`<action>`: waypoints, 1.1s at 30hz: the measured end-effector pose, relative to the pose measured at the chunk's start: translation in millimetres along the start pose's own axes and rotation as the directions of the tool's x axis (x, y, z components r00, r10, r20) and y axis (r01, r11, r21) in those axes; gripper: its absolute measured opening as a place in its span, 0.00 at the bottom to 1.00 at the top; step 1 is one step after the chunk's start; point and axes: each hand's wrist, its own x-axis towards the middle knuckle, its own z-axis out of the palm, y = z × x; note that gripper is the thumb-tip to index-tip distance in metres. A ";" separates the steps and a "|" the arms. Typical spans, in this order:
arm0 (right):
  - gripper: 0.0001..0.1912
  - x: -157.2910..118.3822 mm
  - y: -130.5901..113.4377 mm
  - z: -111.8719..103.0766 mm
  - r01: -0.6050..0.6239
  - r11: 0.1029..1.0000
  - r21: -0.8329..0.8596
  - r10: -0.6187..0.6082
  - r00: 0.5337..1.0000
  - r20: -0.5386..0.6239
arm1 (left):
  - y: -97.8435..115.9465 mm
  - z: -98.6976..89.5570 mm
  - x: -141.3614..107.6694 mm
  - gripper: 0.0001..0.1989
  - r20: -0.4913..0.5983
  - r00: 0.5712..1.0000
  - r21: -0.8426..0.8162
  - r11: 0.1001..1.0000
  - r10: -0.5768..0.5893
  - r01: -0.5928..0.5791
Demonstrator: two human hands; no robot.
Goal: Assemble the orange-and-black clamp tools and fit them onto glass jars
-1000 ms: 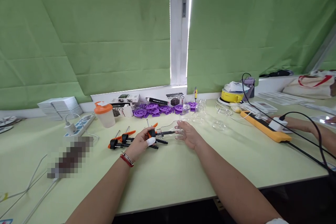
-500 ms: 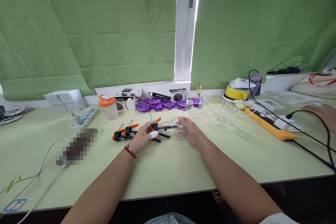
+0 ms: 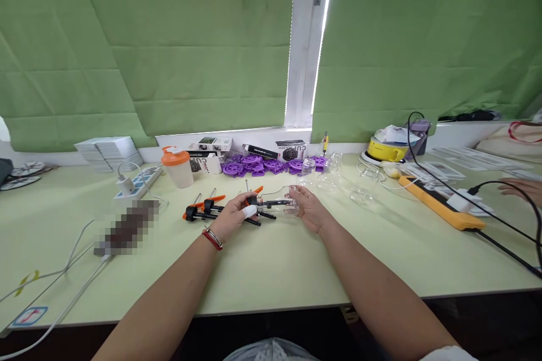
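Left hand (image 3: 232, 220) closed on a black cap (image 3: 252, 201), right hand (image 3: 312, 211) curled around a clear bottle (image 3: 285, 196), bottle sideways between them above the pale table (image 3: 271, 276), black-and-orange parts (image 3: 208, 206) near the left hand

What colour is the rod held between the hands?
The rod is black; it shows best in the head view.

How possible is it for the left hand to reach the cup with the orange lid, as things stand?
Probably yes, once freed: the left hand grips a black part. The cup stands nearby, with low black-and-orange pieces between, which the hand could likely pass over.
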 end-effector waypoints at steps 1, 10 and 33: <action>0.19 0.1 0.1 -0.2 -0.010 1.000 -0.007 0.010 1.000 0.001 | -0.6 -0.3 0.2 0.25 0.002 1.000 0.003 1.000 -0.003 0.003; 0.20 -0.3 0.0 1.9 -0.049 0.991 -0.124 0.046 0.999 -0.026 | 2.9 0.6 -1.0 0.25 0.020 1.000 0.025 1.000 0.005 -0.005; 0.29 4.6 -2.5 -20.4 -0.059 0.950 -0.308 0.100 0.988 0.121 | 0.8 -5.1 0.4 0.28 -0.010 0.999 0.059 0.998 -0.031 0.031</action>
